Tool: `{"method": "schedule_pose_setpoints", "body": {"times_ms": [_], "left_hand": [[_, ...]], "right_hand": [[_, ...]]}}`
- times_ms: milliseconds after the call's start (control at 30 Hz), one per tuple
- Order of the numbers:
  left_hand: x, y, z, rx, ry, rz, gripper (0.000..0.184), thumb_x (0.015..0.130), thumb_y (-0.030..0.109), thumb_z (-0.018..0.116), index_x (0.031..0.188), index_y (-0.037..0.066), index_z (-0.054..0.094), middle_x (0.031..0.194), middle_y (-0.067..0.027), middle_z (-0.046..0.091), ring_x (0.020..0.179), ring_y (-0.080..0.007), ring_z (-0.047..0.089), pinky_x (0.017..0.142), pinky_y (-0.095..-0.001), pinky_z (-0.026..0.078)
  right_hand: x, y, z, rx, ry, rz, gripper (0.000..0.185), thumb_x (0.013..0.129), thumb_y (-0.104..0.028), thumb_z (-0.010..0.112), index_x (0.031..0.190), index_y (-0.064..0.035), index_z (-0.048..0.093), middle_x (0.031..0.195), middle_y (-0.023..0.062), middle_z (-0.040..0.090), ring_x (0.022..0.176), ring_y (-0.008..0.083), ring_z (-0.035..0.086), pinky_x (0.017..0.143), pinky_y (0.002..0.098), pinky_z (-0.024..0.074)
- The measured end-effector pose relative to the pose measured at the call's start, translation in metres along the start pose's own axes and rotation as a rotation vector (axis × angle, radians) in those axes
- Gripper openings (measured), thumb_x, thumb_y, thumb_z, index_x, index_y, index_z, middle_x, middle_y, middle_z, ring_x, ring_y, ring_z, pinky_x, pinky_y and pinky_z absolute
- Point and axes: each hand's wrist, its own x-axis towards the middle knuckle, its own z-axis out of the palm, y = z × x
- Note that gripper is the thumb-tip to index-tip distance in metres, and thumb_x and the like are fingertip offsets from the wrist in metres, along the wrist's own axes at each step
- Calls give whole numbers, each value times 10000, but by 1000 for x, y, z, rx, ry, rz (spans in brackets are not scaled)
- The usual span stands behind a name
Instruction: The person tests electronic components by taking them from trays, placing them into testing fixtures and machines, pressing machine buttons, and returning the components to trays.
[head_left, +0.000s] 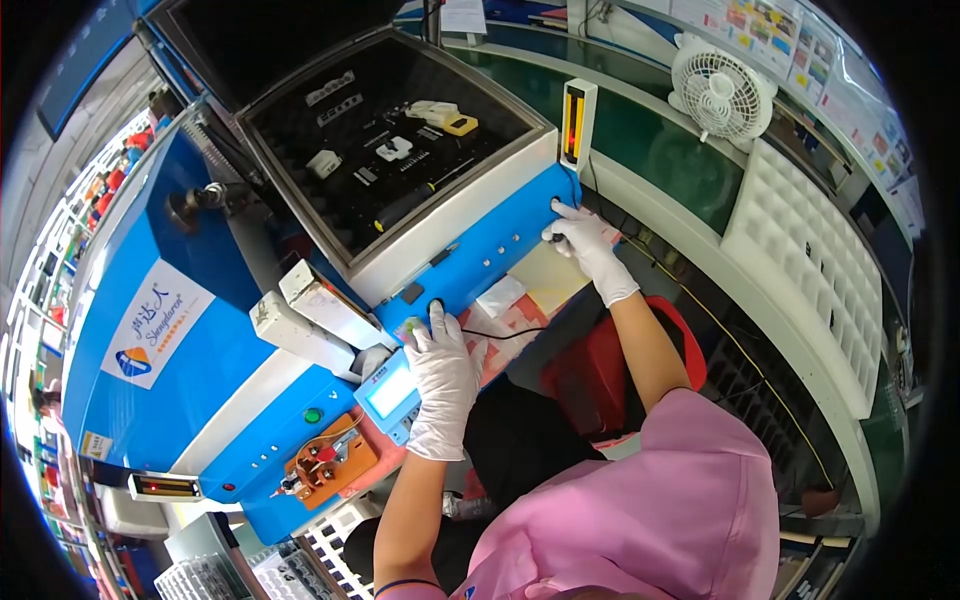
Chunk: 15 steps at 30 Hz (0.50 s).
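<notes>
My left hand (pixel 445 375), in a white glove, lies over the front of a blue machine (pixel 475 245) with its fingers stretched out. One fingertip is at a black round button (pixel 436 304), and the palm is beside a small blue unit with a lit display (pixel 391 389). My right hand (pixel 592 250), also gloved, reaches to the machine's right end. Its index fingertip is at the panel's corner, covering what lies under it. The other fingers are curled around a small dark thing too hidden to name.
The machine's dark, foam-lined tray (pixel 300 140) holds white and yellow parts and a screwdriver-like tool. White sensor posts (pixel 578 125) flank it. A yellowish sheet (pixel 548 282) lies at its front edge. A white fan (pixel 722 90) and a white cell tray (pixel 805 260) stand right. A red stool (pixel 590 385) is below.
</notes>
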Motion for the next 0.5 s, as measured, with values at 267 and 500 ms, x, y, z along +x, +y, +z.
{"method": "schedule_pose_setpoints", "body": {"times_ms": [267, 500], "left_hand": [[-17, -11, -22, -886, 75, -71, 579, 814, 198, 677, 1314, 19, 445, 1218, -145, 532, 1021, -269, 542, 871, -374, 448], [-76, 12, -24, -1953, -88, -406, 493, 872, 11, 583, 1335, 10, 414, 1152, -126, 576, 884, -163, 604, 771, -265, 485]], "right_hand": [[-102, -8, 64, 35, -287, -223, 487, 848, -166, 622, 1285, 3, 490, 813, 46, 604, 643, 73, 525, 593, 186, 418], [-187, 28, 108, -33, -609, 94, 398, 880, -228, 629, 1239, -72, 555, 877, 47, 645, 745, 102, 608, 629, 225, 499]]}}
